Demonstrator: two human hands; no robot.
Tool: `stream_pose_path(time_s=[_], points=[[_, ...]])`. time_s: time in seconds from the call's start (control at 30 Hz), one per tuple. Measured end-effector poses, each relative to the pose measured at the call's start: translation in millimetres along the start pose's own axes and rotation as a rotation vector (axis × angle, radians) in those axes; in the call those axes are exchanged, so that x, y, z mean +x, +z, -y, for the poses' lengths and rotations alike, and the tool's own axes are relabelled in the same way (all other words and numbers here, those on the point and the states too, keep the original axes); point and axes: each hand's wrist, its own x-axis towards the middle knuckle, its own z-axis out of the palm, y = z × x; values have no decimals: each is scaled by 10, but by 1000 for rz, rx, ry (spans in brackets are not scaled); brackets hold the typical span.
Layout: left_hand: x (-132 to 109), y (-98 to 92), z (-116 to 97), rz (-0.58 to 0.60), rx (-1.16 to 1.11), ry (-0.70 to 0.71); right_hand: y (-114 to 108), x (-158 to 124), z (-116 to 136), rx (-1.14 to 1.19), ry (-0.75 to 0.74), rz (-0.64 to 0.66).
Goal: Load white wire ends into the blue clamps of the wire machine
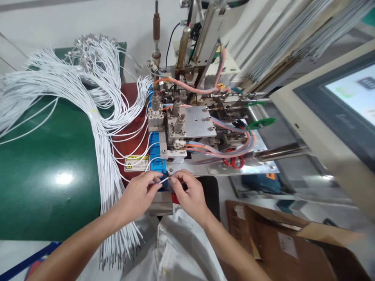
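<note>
At the front edge of the silver metal machine (193, 125), the left hand (140, 194) and right hand (190, 196) both pinch one thin white wire (163, 180), fingers closed on it. At ten o'clock from the hands, a thick bundle of white wires (102, 148) lies across the green desk (43, 168).

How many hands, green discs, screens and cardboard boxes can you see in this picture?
Hands: 2, left hand and right hand, fingers of both pinching one wire
Green discs: 2
Screen: 1
Cardboard box: 1
Total: 6
</note>
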Motion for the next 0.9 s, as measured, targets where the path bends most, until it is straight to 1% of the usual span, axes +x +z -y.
stream_pose_path(time_s=[0.1, 0.23, 0.33, 0.43, 0.57, 0.67, 0.83, 0.9], points=[[22, -66, 37, 35, 233, 100, 60, 11, -79, -15, 33, 2], [64, -37, 74, 16, 375, 139, 113, 20, -146, -97, 25, -7], [98, -11, 84, -1, 421, 141, 107, 32, -148, -186, 26, 2], [122, -14, 50, -12, 476, 117, 93, 51, -141, -254, 74, 38], [134, -22, -26, 35, 585, 72, 92, 73, -171, -274, 111, 77], [142, -23, -38, 61, 609, 58, 79, 84, -222, -244, 124, 108], [158, -36, 6, 87, 556, 71, 39, 128, -269, -185, 56, 193], [152, -36, 10, 82, 573, 81, 69, 145, -272, -213, 24, 178]])
